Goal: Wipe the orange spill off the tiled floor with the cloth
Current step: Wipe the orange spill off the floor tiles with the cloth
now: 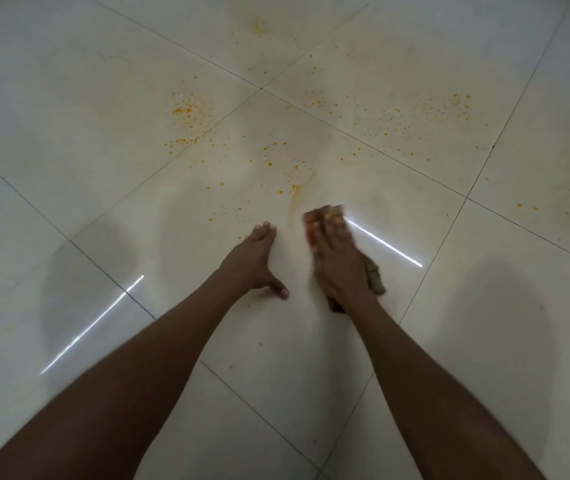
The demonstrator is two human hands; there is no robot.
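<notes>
Item: right hand (337,258). Laid palm down on the cloth (375,278), fingers extended flat over it and pressing it to the floor; not a closed grasp, more a spread press. The hand is blurred, so finger detail is uncertain.

Item: cloth. Brownish, bunched, orange-stained at its front edge just past the fingertips; a tail shows behind the wrist on the right side. Its long axis runs roughly with the forearm, near to far.

Item: left hand (259,261). Empty, open, flat on the tile just beside the right hand, thumb splayed toward the person; it appears to serve as a brace.

Item: orange spill (276,157). Scattered droplets and specks, lying mainly ahead of the cloth, farther from the person. A pale orange smear (299,195) curves up from just ahead of the cloth's front edge. Denser patches sit far left (188,112) and far right (429,116), well apart from both hands, with a small patch (258,26) farther off. A few stray spots lie nearer than the hands.

Item: tiled floor (69,98). Glossy pale tiles with dark grout lines; light streaks reflect to either side.

Assessment: wiping is in hand, with most of the spill left. The cloth hand is nearer to the central droplets; the next stroke likely goes forward.
</notes>
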